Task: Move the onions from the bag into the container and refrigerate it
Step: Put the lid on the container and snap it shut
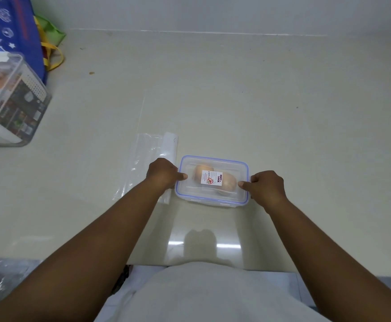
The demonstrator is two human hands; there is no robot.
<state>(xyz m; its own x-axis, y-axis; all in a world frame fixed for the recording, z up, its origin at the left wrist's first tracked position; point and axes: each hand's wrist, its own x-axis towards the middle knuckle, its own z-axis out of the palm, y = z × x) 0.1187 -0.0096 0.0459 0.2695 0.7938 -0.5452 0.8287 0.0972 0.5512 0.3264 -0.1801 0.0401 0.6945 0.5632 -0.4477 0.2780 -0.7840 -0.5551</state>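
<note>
A clear rectangular container [213, 198] with a blue-rimmed lid rests on the pale countertop in front of me. Two brownish onions [228, 182] show through the lid, partly hidden by a white sticker. My left hand [163, 171] grips the container's left end, thumb lying on the lid. My right hand [267, 187] grips the right end the same way. A flattened clear plastic bag [147, 159] lies on the counter just left of the container, partly under my left wrist.
A larger clear lidded box [15, 101] with packaged goods stands at the left edge. Behind it leans a blue printed bag [15, 26] with yellow handles. The counter's front edge [190, 266] runs close to my body.
</note>
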